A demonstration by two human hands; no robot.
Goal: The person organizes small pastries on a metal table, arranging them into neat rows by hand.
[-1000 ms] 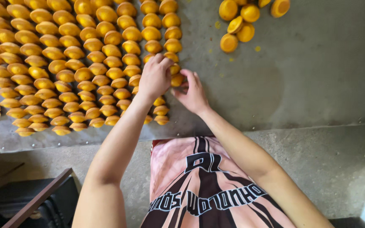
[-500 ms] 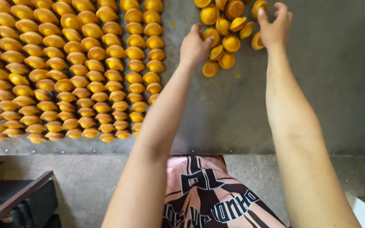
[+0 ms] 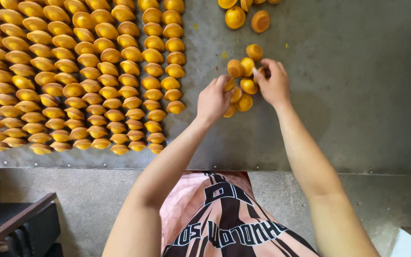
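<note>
Orange cakes lie bunched between both hands' fingers.

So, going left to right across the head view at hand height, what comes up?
Rows of small golden-orange domed cakes → left hand → loose cluster of the same cakes → right hand → bare grey metal tabletop.

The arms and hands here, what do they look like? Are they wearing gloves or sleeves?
No gloves and no sleeves. The left hand and right hand are bare, and both forearms are bare up to the elbow, with no watch, ring or bracelet in view. The fingers are uncovered too. Below the arms hangs a pink garment with black stripes and lettering.
</note>
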